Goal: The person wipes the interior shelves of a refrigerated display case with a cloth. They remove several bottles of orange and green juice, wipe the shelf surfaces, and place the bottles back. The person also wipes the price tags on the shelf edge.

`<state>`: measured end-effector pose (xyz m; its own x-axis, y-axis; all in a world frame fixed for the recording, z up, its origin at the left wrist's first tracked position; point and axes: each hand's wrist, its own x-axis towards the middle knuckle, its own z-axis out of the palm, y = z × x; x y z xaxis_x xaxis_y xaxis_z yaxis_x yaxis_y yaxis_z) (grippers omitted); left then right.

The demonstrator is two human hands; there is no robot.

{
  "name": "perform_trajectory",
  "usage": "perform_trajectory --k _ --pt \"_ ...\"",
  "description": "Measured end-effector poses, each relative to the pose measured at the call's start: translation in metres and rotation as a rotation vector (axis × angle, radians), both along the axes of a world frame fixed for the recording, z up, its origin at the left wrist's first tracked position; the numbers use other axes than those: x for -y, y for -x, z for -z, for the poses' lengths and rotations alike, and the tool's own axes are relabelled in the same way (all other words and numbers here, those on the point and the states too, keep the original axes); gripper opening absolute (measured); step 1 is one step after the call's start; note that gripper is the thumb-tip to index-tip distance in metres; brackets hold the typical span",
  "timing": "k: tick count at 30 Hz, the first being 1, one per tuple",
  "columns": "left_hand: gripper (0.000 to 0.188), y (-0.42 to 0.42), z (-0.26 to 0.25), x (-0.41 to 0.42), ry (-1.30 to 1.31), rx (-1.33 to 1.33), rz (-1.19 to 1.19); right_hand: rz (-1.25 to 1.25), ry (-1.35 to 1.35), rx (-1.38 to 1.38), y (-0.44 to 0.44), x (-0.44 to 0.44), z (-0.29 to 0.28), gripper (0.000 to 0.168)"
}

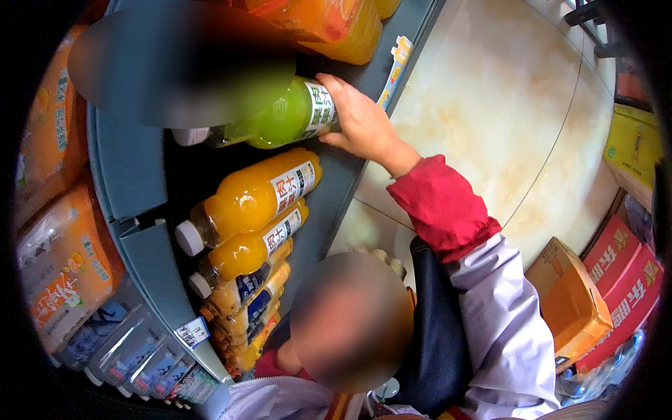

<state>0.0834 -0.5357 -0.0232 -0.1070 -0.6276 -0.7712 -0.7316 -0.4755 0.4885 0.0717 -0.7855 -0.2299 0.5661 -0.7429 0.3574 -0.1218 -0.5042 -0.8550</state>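
My right hand (pixel 362 118) is wrapped around the base end of a plastic bottle of green juice (pixel 286 115), whose white cap (pixel 190 136) points left. A blurred patch covers part of this bottle. Just below it in the picture, an orange juice bottle (pixel 247 197) with a white cap stands on the grey shelf (pixel 328 173). Another orange juice bottle (pixel 244 254) stands beside that one. Only the wrist of my left hand (pixel 287 358) shows near the bottom; a blurred patch hides its fingers and anything in them.
Smaller bottles (pixel 249 310) continue the row. Shrink-wrapped orange drinks (pixel 336 31) sit at the top. On the upper shelf (pixel 131 173), at left, are drink packs (pixel 68 262) and clear water bottles (pixel 142 362). Cardboard boxes (pixel 567 304) stand on the tiled floor (pixel 488 105) at right.
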Motion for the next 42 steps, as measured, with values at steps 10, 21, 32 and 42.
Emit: perform_trajectory --k 10,21,32,42 --pt "0.052 -0.002 -0.003 0.012 0.232 0.069 -0.299 -0.530 -0.915 0.012 0.123 -0.080 -0.026 0.049" --pt "0.067 0.000 -0.014 -0.015 0.274 -0.486 -0.790 -1.164 -1.886 0.645 0.142 -0.094 -0.066 0.107" --pt "0.029 0.005 -0.028 -0.038 0.486 -0.416 -0.913 -0.354 -1.050 0.539 0.138 -0.032 -0.211 0.074" --pt "0.020 0.005 -0.035 -0.067 0.623 -0.335 -0.593 0.189 0.302 0.103 0.055 0.025 -0.280 0.049"
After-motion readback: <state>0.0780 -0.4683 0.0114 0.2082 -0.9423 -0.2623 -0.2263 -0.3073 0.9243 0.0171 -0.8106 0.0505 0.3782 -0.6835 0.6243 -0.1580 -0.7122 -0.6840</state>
